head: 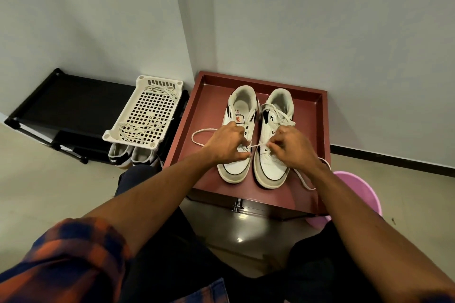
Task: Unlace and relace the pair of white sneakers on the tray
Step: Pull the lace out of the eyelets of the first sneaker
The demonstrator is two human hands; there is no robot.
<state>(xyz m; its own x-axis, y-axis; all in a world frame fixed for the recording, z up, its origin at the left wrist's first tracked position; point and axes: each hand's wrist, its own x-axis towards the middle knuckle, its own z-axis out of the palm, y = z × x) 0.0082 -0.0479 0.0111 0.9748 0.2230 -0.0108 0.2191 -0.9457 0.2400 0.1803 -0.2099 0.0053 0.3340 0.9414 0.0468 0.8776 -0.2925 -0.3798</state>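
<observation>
Two white sneakers stand side by side, toes toward me, on a dark red tray [317, 115]. The left sneaker [237, 165] has mostly bare eyelets. The right sneaker [270, 172] is laced, with a loose knot near its collar. A white lace [257, 146] runs taut between my hands. My left hand [225, 142] pinches it over the left sneaker's lower eyelets. My right hand [293, 145] pinches its other part over the right sneaker's vamp. One slack loop lies left of my left hand, and a lace end hangs off the tray at the right.
A white perforated basket [144, 110] holding loose laces sits on a black rack [69, 101] to the left, with another pair of shoes [133, 157] under it. A pink tub [359, 194] stands at the right by the tray. Walls close the corner behind.
</observation>
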